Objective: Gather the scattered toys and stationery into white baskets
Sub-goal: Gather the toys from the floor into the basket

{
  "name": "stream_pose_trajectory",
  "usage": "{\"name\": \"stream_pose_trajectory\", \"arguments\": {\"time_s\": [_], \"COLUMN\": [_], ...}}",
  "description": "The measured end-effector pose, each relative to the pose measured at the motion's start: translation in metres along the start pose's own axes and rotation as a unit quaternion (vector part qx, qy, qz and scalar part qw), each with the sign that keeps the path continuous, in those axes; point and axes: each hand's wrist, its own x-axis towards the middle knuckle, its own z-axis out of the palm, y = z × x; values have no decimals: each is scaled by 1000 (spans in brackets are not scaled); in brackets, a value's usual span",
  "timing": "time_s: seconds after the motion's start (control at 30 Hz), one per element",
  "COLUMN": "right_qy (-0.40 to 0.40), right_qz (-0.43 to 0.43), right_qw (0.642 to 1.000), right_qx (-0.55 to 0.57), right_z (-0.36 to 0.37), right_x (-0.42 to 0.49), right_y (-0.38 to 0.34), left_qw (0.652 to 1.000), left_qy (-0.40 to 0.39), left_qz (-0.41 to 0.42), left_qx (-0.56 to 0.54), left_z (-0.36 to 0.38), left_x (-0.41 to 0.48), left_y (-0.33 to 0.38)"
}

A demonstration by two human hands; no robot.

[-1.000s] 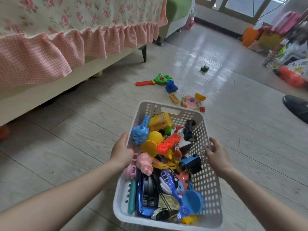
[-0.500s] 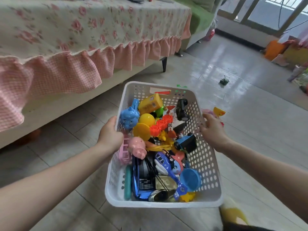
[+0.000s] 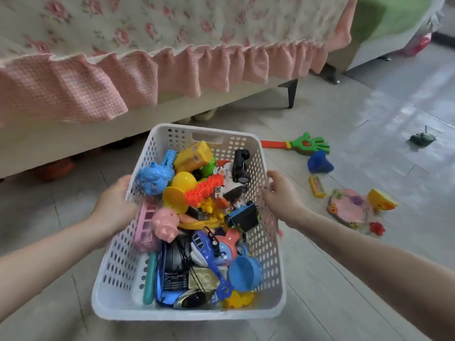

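Grey plank floor, sofa with a pink frill at 11 o'clock. I've got the white basket (image 3: 270,254) carried between both hands, heaped with toys. Left hand (image 3: 115,205) wraps the left rim, fingers curled on it; right hand (image 3: 280,193) clamps the right rim, thumb inside. Loose toys at 2 o'clock: green clapper (image 3: 307,145), blue cup (image 3: 320,164), pink plate (image 3: 349,207). I'd keep it level and set it down beside those, since the load sits high.

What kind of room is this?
Likely a home living room or bedroom: a frilled floral cover drapes low furniture, toys such as a green hand clapper lie on the tiled floor, both hands carry a white basket.
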Motion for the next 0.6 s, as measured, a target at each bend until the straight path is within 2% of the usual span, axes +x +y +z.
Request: {"name": "stream_pose_trajectory", "arguments": {"time_s": [0.2,0.33,0.6], "right_qy": [-53,-82,-104], "right_qz": [-66,-75,-82], "right_qw": [996,994,991], "right_qx": [7,19,-28], "right_z": [-23,-32,-23], "right_x": [30,29,43], "right_y": [14,15,23], "left_qw": [996,993,990], "left_qy": [80,93,101], "left_qz": [-36,-56,-75], "left_qx": [27,35,60], "left_z": [22,26,50], "left_x": [-26,-45,-51], "left_y": [21,35,25]}}
